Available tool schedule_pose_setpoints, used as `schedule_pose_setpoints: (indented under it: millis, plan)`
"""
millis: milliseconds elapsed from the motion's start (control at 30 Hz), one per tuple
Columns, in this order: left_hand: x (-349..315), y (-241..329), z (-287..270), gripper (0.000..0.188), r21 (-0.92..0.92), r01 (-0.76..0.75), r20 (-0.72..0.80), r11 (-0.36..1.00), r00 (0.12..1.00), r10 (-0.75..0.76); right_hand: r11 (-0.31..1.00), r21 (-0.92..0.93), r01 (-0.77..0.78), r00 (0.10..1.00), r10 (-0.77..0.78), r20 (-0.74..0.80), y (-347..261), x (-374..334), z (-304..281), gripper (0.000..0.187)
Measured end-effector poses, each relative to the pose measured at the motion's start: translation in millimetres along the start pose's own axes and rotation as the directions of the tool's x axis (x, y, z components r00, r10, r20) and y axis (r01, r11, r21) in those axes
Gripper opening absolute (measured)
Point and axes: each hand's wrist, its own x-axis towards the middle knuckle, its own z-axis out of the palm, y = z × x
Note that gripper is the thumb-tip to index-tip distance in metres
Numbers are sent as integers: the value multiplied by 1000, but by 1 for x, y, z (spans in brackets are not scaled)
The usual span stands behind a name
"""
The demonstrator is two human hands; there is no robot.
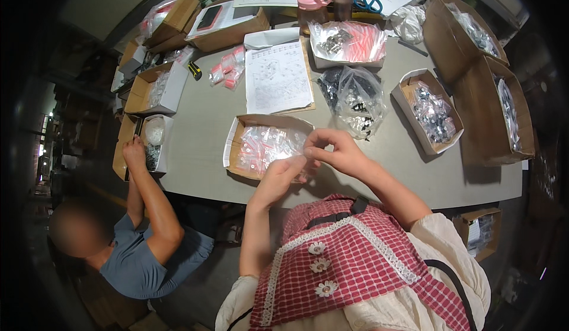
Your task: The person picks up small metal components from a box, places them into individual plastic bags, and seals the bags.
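Close in front of me, my left hand (284,176) and my right hand (336,148) meet at the right front corner of an open cardboard box (234,145). Between their fingertips is a small clear plastic bag (306,171), mostly covered by the fingers. Both hands are closed on it, the right in a pinch. Inside the box lie many small zip bags (261,147) with red strips and small white pieces in them. Whether the held bag contains anything, I cannot make out.
Beyond the box lies a printed drawing sheet (278,76). A clear bag of black parts (358,103) and a box of bagged parts (432,114) stand to the right. A yellow-black cutter (194,70) lies left. A co-worker's hand (134,153) reaches into boxes there.
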Motion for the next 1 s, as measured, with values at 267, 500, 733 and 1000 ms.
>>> schedule_pose_setpoints:
  millis: [267,500,733,1000]
  plan:
    - [-2,-2,27,19,-20,-294,-424,956,868,258,917,255,-308,945,263,196,27,-27,4,9]
    - [-6,-4,36,8,165,-246,-410,955,864,293,879,262,-398,897,313,311,24,-42,-3,11]
    - [-9,-6,42,9,75,-211,-369,975,902,223,786,361,-502,844,353,404,18,-56,-3,11]
    - [-7,-4,40,10,33,-285,-271,958,920,283,725,406,-556,824,419,381,23,-62,-5,9]
